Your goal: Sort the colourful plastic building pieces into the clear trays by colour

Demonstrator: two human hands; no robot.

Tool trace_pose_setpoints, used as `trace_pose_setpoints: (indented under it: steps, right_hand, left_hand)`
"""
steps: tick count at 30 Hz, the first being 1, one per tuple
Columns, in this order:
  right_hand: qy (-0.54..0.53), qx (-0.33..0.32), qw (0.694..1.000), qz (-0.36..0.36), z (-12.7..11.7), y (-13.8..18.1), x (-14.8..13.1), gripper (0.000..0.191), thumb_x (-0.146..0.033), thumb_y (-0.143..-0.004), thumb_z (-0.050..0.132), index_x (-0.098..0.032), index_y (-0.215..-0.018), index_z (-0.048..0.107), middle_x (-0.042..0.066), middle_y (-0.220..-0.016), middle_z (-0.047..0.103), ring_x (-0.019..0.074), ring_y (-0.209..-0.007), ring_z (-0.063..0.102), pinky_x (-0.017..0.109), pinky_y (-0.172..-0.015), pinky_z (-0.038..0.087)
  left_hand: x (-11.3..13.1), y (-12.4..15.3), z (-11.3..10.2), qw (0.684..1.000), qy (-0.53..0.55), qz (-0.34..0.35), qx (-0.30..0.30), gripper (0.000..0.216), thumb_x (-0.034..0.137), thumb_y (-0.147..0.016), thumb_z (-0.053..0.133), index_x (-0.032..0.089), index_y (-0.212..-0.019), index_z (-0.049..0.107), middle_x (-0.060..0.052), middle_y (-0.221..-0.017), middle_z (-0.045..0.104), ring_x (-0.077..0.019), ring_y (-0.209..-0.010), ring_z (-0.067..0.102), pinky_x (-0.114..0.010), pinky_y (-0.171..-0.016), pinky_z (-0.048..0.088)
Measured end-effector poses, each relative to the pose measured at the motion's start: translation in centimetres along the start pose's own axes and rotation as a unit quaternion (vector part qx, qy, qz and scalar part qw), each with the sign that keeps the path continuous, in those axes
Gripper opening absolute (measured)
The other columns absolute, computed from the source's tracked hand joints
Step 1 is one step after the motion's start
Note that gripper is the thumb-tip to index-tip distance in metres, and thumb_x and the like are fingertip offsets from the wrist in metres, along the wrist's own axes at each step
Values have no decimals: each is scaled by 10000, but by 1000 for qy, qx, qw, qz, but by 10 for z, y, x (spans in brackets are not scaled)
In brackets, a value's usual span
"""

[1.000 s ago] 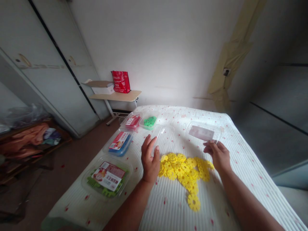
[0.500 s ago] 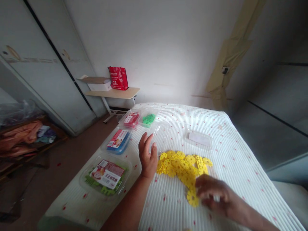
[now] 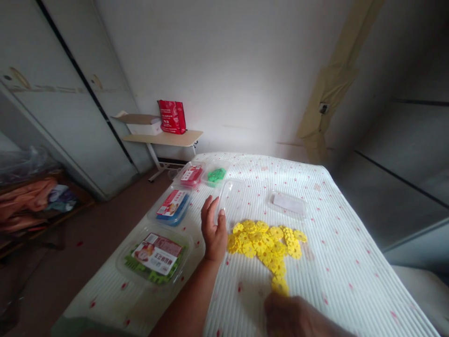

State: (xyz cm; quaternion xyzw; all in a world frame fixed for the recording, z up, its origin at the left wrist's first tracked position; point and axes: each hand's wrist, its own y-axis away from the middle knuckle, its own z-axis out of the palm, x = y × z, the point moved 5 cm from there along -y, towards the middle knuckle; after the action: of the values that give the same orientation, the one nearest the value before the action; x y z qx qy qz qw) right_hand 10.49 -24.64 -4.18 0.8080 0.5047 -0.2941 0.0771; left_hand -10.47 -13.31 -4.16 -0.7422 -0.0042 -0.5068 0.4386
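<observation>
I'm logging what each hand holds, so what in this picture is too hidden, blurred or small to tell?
Head view:
- Right hand: blurred and cut off by the bottom edge; whether it holds anything is unclear.
- Yellow pieces: the nearest ones are partly hidden behind that hand.
- Label on the green-filled box: print too small to read.
- Left hand: palm turned away, so its grip on the clear tray cannot be judged.
</observation>
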Motion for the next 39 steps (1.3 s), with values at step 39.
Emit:
trace_pose_setpoints:
  steps: [39]
  right_hand:
    - [208,246,676,662,-206,111,234,565,-229,-801,429,-113,-1349,363,208,-1083,626,290,-928,621,353,-730,454]
  left_hand:
    - [-25,36,17,949,58,-248,-185,449,469,-837,470,200,-1195,506,-116,-1263,536,-242,-1186,495,-428,-1023,368]
